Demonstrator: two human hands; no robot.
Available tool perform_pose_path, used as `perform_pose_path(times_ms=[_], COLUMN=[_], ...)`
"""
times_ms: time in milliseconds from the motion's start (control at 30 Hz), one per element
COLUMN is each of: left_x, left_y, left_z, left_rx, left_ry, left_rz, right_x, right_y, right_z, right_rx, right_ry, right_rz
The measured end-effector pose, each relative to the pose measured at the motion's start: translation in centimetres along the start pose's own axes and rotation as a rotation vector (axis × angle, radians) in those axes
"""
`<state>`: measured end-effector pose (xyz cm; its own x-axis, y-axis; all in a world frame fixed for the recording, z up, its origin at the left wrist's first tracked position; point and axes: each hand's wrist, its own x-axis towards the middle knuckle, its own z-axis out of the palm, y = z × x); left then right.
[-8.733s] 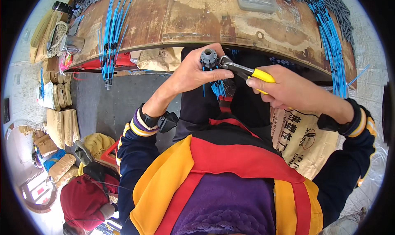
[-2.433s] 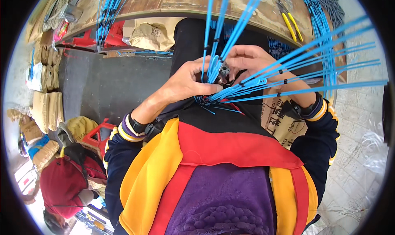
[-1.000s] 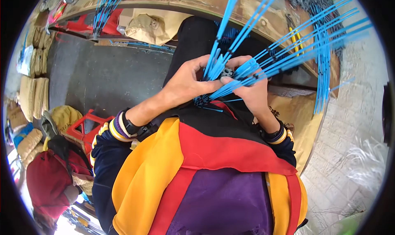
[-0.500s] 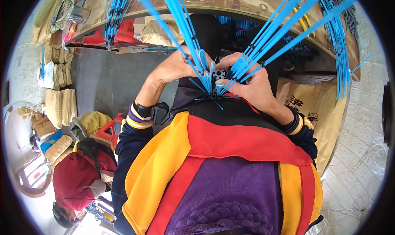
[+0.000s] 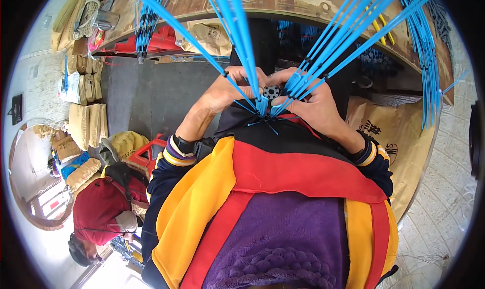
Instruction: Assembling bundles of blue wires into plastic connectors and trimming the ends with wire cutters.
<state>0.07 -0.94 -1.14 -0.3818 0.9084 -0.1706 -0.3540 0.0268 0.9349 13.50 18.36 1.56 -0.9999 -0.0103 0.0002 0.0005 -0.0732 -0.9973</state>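
Observation:
In my lap stands a bundle of long blue ribs [image 5: 331,37] with black joints, like an umbrella frame, spreading up and away from a small dark hub [image 5: 266,118]. My left hand [image 5: 233,88] pinches ribs on the left side near the hub. On the other side my right hand [image 5: 312,106] grips several ribs, its thumb pressed inward near their lower ends. Between both hands sits a round black notched piece [image 5: 272,92], its holed face toward me. Fingers hide part of its rim, so I cannot tell which hand holds it.
Beyond my hands, a worn wooden table [image 5: 298,7] carries yellow-handled pliers [image 5: 380,26]. More blue ribs [image 5: 422,69] hang over its right edge. Brown sacks [image 5: 391,137] lie at right. At lower left, a person in red [image 5: 103,208] bends near a red stool [image 5: 146,157].
The surroundings have shifted slightly right in view. A light-blue flat part above my left fingers no longer shows there, and the notched piece is more exposed. Both hands stay close to the hub.

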Motion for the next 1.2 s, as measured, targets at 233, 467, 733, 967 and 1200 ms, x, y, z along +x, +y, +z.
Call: perform_pose_path(times_ms=[233, 467, 733, 967, 1200], left_x=[0.9, -1.8, -0.5, 0.3, 2.2], left_y=[-0.1, 0.4, 0.6, 2.0, 0.4], left_z=[-1.1, 0.4, 5.6, 5.5, 6.0], left_rx=[0.004, 0.119, 0.403, 0.821, 0.584], left_ry=[-0.184, 0.478, 0.576, 0.592, 0.575], left_rz=[0.043, 0.122, 0.285, 0.118, 0.244], right_x=[1.6, 2.0, 2.3, 1.7, 1.7], right_y=[-0.2, 1.2, 0.4, 1.1, 1.0], right_z=[-0.9, -0.9, 1.6, 0.6, 0.0], right_rx=[-0.016, -0.031, -0.062, -0.028, 0.037], right_ry=[-0.085, 0.228, 0.362, 0.429, 0.444], right_rz=[-0.047, -0.016, -0.043, 0.013, 0.018])
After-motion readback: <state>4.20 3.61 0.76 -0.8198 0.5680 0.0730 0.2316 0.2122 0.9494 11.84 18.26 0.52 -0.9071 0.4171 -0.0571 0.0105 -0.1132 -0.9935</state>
